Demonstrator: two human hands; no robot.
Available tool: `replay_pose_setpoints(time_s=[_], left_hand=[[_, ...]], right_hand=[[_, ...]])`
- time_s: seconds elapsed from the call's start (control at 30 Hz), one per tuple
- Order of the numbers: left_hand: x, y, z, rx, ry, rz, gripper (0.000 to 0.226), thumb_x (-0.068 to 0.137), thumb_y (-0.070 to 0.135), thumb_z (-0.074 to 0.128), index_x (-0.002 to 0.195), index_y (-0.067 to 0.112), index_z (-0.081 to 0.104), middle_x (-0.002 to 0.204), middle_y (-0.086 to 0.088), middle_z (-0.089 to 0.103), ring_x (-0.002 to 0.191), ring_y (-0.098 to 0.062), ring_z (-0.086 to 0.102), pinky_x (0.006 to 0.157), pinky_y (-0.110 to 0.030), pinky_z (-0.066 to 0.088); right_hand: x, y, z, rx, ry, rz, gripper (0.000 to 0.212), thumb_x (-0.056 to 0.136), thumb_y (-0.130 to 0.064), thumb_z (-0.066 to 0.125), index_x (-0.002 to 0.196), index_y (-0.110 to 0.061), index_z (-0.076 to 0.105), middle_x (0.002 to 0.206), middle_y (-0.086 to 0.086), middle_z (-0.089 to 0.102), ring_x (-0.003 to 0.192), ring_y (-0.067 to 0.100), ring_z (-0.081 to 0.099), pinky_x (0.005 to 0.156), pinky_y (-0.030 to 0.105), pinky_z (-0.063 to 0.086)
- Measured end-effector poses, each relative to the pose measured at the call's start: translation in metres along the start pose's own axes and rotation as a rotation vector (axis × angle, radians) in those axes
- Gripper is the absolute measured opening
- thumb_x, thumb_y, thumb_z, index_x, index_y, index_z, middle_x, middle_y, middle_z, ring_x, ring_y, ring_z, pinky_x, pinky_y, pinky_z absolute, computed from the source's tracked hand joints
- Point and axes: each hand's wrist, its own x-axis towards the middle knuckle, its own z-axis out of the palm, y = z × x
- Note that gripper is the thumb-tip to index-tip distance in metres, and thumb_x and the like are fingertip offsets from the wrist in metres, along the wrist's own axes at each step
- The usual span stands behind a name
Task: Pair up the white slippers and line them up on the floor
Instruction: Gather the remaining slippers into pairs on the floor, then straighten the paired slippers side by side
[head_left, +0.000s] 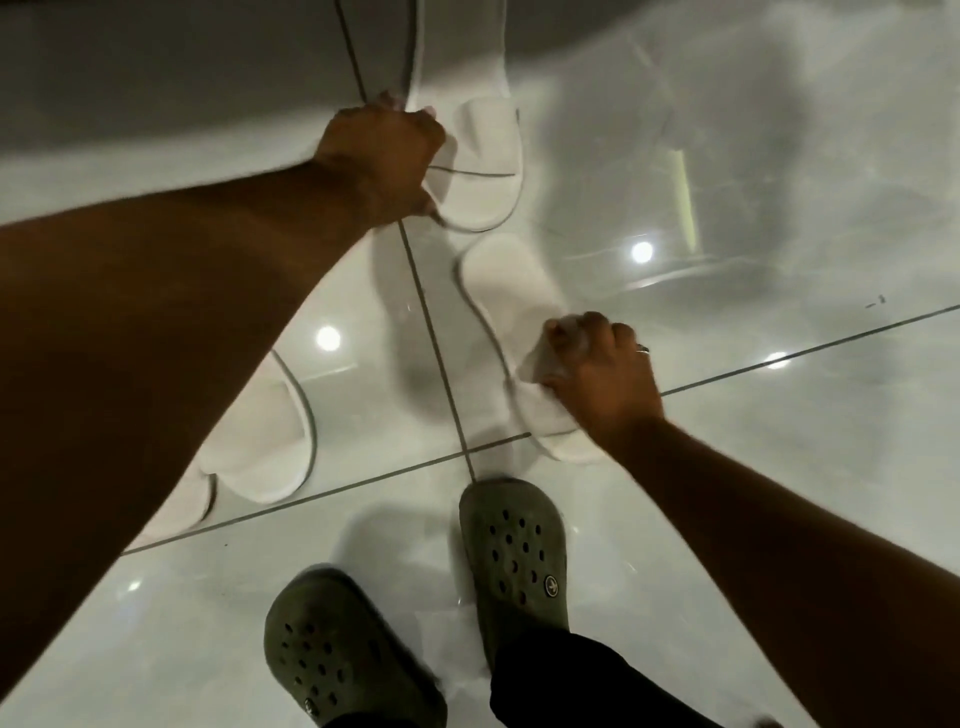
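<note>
Glossy tiled floor (727, 493), a white slipper (488, 171) in each hand (382, 161).

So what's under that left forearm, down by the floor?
Two white slippers lie side by side on the tiled floor, partly hidden beneath the left forearm. Their far ends are covered, so I can't tell whether they match.

Two slippers (260, 431) left (overlapping), two more slippers (493, 270) ahead of clogs (511, 551).

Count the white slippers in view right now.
4, perhaps more under the left arm: one gripped by the left hand at, one held by the right hand at, two at lower left.
</note>
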Motion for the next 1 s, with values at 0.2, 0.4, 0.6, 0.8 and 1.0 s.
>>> replay_pose_setpoints(time_s=[0.2,0.4,0.6,0.8,1.0], left_hand=[[-0.040,-0.003,0.011,-0.125,-0.054,-0.045,0.081,0.075,0.044,0.071,0.140,0.011,0.037,0.150,-0.019,0.035,0.136,-0.040,0.033,0.108,-0.053,0.036],[-0.114,0.044,0.068,-0.263,-0.070,-0.113,0.076,0.077,0.038,0.070,0.140,0.011,0.038,0.156,-0.014,0.027,0.144,-0.034,0.021,0.113,-0.048,0.032],[-0.138,0.090,0.102,-0.383,-0.021,-0.153,0.072,0.076,0.035,0.072,0.138,0.014,0.040,0.157,-0.011,0.025,0.146,-0.031,0.016,0.110,-0.048,0.034],[-0.140,0.082,0.109,-0.374,-0.022,-0.100,0.070,0.077,0.035,0.072,0.136,0.014,0.041,0.158,-0.006,0.023,0.148,-0.026,0.012,0.109,-0.047,0.037],[-0.186,0.041,0.067,-0.307,-0.009,-0.062,0.078,0.080,0.046,0.065,0.144,0.016,0.031,0.159,-0.011,0.018,0.147,-0.032,0.013,0.118,-0.048,0.022]], right_hand=[[0.008,0.078,-0.010,0.266,0.044,0.395,0.064,0.088,-0.036,0.059,0.145,-0.021,0.033,0.124,0.027,0.042,0.108,0.049,0.048,0.090,0.052,0.049],[0.079,0.057,-0.043,0.287,0.137,0.372,0.067,0.088,-0.032,0.061,0.146,-0.014,0.031,0.128,0.028,0.040,0.112,0.051,0.045,0.088,0.053,0.046],[0.099,0.014,-0.050,0.225,0.096,0.251,0.067,0.089,-0.030,0.059,0.147,-0.017,0.028,0.131,0.022,0.038,0.113,0.044,0.043,0.089,0.052,0.046],[0.074,0.016,-0.037,0.200,0.094,0.180,0.071,0.090,-0.028,0.061,0.149,-0.017,0.025,0.135,0.022,0.036,0.113,0.045,0.042,0.091,0.055,0.046],[0.034,-0.029,-0.050,0.250,0.175,0.285,0.074,0.089,-0.038,0.058,0.149,-0.010,0.024,0.142,0.026,0.035,0.117,0.049,0.043,0.088,0.060,0.045]])
